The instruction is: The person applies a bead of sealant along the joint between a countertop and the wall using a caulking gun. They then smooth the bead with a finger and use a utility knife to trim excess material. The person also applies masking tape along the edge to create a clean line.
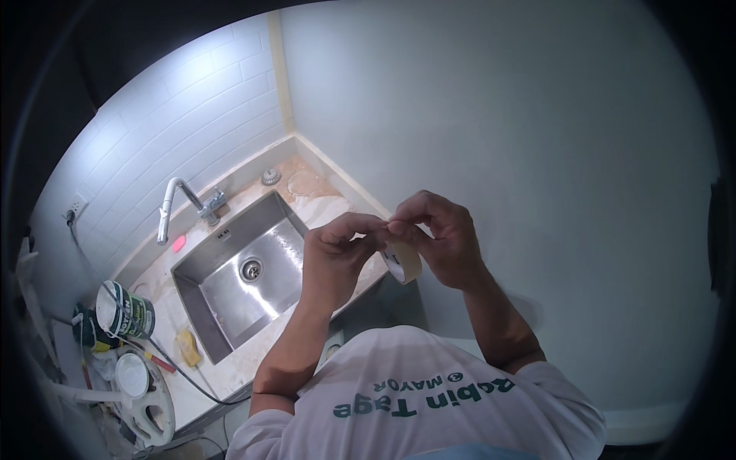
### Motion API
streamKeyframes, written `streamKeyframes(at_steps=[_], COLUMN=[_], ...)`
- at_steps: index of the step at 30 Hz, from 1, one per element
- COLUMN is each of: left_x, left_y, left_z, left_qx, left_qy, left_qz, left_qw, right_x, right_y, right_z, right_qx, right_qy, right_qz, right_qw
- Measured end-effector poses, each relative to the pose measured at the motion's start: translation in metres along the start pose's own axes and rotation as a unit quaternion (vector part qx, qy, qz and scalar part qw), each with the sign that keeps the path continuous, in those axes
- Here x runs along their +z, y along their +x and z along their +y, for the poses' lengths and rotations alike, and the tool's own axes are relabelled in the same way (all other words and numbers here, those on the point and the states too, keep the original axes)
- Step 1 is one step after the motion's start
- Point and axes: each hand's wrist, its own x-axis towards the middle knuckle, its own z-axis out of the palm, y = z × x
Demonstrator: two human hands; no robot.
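Just below the fingers (354,223), the tape roll (412,264) looks papery and matt. Left of them, the sink (270,293) is smooth, shiny metal and the faucet (165,211) glossy metal; farther left, the bucket (139,317) looks like smooth plastic. Right of them, the wall (575,176) is matt; below, the shirt (429,368) is cloth.

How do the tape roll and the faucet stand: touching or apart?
Apart: the head view shows the sink and left hand between the tape roll and the faucet.
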Motion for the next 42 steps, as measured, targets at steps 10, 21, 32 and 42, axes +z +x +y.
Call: streamKeyframes(at_steps=[10, 21, 32, 42], left_x=[0.023, 0.043, 0.054, 0.043], left_y=[-0.002, -0.018, -0.006, 0.022], left_z=[-0.022, -0.015, -0.007, 0.017], left_qx=[-0.066, 0.084, 0.073, 0.105], left_qy=[-0.222, 0.057, 0.045, 0.000], left_qz=[0.074, 0.131, 0.097, 0.162], left_qw=[0.970, 0.986, 0.992, 0.981], right_x=[0.014, 0.011, -0.013, -0.066], right_y=[-0.016, -0.041, -0.083, -0.062], right_z=[0.018, 0.012, 0.031, -0.005], right_qx=[0.079, 0.010, -0.100, -0.146], right_qy=[0.132, -0.006, -0.264, -0.290], right_qz=[0.085, 0.142, -0.043, -0.041], right_qw=[0.984, 0.990, 0.958, 0.945])
